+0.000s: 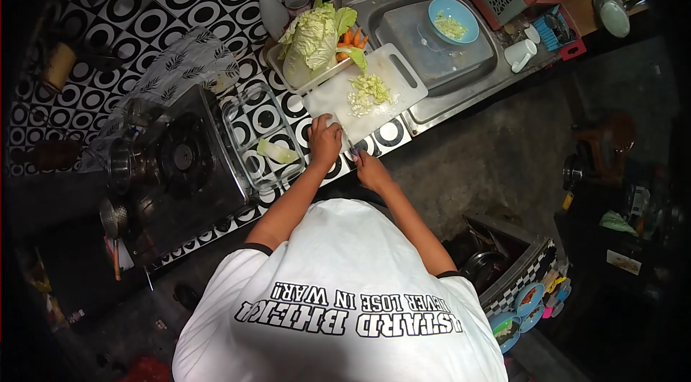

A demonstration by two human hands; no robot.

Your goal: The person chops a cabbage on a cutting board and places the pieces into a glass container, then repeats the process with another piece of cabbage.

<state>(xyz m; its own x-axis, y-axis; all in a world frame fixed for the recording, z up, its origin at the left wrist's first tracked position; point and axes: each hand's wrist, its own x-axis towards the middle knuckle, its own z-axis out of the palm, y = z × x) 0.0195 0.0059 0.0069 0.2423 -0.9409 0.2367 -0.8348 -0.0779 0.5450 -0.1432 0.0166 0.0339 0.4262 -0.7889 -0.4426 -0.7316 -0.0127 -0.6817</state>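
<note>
My right hand (373, 170) is closed around the handle of a knife (353, 149), whose blade points towards the near edge of the white cutting board (404, 97). Beside it, my left hand (325, 141) has its fingers bent down on the board's left corner. Something pale shows at those fingertips, but the fingers mostly hide it. Chopped cabbage (370, 91) lies in a loose pile on the board, beyond both hands. To the left, a pale cabbage piece (277, 151) rests in a clear glass dish (250, 179).
Behind the board stands a tray (305, 87) with a napa cabbage (309, 40) and carrots (353, 39). A blue bowl (469, 18) with chopped bits sits over the steel sink (371, 16). The gas stove (183, 155) is left, a white mug (520, 55) right.
</note>
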